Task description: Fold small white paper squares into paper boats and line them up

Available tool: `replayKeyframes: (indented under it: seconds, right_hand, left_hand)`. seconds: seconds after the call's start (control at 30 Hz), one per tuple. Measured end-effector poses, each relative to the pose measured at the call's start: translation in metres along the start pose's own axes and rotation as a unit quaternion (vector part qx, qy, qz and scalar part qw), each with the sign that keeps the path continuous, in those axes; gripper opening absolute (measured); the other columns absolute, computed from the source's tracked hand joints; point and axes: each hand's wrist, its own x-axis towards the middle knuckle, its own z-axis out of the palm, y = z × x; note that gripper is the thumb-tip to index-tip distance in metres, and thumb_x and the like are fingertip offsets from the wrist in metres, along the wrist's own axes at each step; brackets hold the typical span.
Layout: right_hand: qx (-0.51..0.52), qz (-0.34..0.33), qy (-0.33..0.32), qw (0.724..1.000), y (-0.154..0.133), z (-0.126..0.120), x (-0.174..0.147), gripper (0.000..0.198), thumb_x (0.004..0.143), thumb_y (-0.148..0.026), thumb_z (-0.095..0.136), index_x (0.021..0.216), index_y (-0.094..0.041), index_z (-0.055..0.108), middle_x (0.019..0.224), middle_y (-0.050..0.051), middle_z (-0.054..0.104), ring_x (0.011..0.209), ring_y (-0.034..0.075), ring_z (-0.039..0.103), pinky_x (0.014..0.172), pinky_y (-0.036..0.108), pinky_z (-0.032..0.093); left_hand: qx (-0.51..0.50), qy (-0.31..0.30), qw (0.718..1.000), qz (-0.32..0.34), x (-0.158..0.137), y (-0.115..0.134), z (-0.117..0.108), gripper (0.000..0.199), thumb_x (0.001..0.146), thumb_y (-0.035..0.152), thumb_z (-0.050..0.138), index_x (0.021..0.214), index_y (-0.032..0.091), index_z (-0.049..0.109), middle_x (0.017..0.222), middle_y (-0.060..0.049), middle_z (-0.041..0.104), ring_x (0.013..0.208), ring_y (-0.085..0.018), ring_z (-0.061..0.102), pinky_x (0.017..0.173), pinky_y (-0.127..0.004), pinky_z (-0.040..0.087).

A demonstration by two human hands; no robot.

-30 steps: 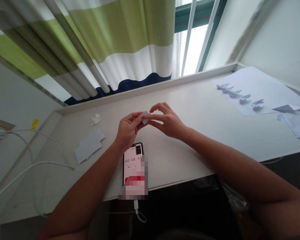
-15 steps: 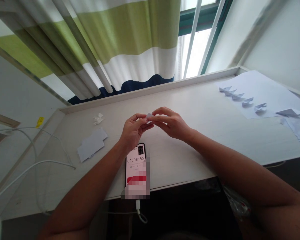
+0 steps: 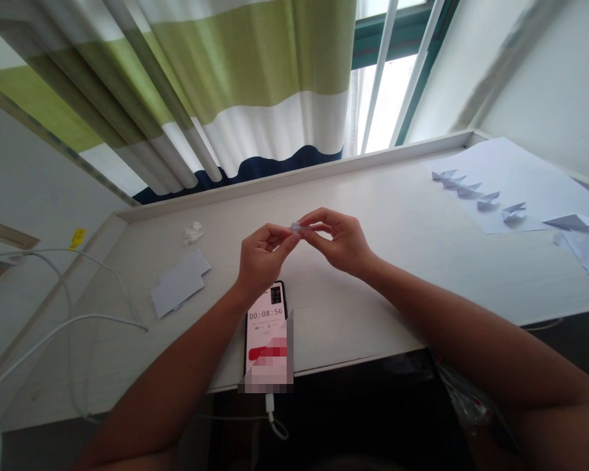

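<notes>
A small folded piece of white paper is pinched between my two hands above the middle of the desk. My left hand grips it from the left with thumb and fingertips. From the right, my right hand holds its other side, thumb below and fingers above. The fingertips cover much of the paper, so its full shape is hidden. Just below my left hand lies a phone with a running timer on its screen.
Several folded paper pieces stand in a row on and beside a large white sheet. Small paper sheets and a crumpled paper lie at left. More paper rests far right. White cables cross the left side.
My left hand has turned, its thumb now pressing up against the paper. My right thumb now shows beneath the paper, which looks more compact. The timer reads one second more.
</notes>
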Motion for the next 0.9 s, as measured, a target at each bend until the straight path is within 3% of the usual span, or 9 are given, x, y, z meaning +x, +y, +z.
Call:
replayKeyframes:
  seconds: [0.3, 0.5, 0.7, 0.9]
  right_hand:
    - [0.074, 0.072, 0.043, 0.994, 0.003, 0.007, 0.000, 0.041, 0.083, -0.056, 0.092, 0.095, -0.021, 0.076, 0.095, 0.006, 0.080, 0.091, 0.022, 0.078, 0.092, 0.048, 0.068]
    - [0.072, 0.075, 0.050, 0.993, 0.008, 0.009, 0.000, 0.039, 0.083, -0.056, 0.091, 0.094, -0.021, 0.077, 0.093, 0.006, 0.081, 0.089, 0.021, 0.078, 0.092, 0.047, 0.067]
    - [0.103, 0.122, 0.055, 0.986, 0.011, 0.009, 0.002, 0.047, 0.075, -0.058, 0.096, 0.097, -0.020, 0.079, 0.096, 0.007, 0.083, 0.091, 0.022, 0.078, 0.090, 0.044, 0.067]
    - [0.069, 0.149, -0.001, 0.986, 0.014, 0.002, 0.003, 0.044, 0.084, -0.062, 0.087, 0.092, -0.019, 0.083, 0.086, 0.007, 0.083, 0.080, 0.020, 0.076, 0.079, 0.040, 0.065]
  left_hand:
    - [0.017, 0.018, 1.000, -0.017, -0.001, 0.005, 0.002, 0.042, 0.086, 0.052, 0.090, 0.104, 0.019, 0.072, 0.090, -0.007, 0.085, 0.085, -0.023, 0.083, 0.083, -0.036, 0.064]
    - [0.055, -0.006, 0.998, -0.017, -0.001, 0.002, -0.001, 0.036, 0.094, 0.051, 0.083, 0.102, 0.017, 0.076, 0.089, -0.008, 0.085, 0.084, -0.023, 0.083, 0.077, -0.034, 0.063]
    - [0.061, -0.015, 0.998, -0.032, 0.000, 0.006, -0.001, 0.036, 0.093, 0.051, 0.084, 0.099, 0.017, 0.077, 0.083, -0.007, 0.084, 0.078, -0.022, 0.081, 0.075, -0.033, 0.063]
    - [0.046, -0.016, 0.998, -0.044, 0.001, 0.005, -0.002, 0.036, 0.092, 0.051, 0.084, 0.100, 0.017, 0.075, 0.085, -0.008, 0.085, 0.080, -0.023, 0.083, 0.073, -0.033, 0.062]
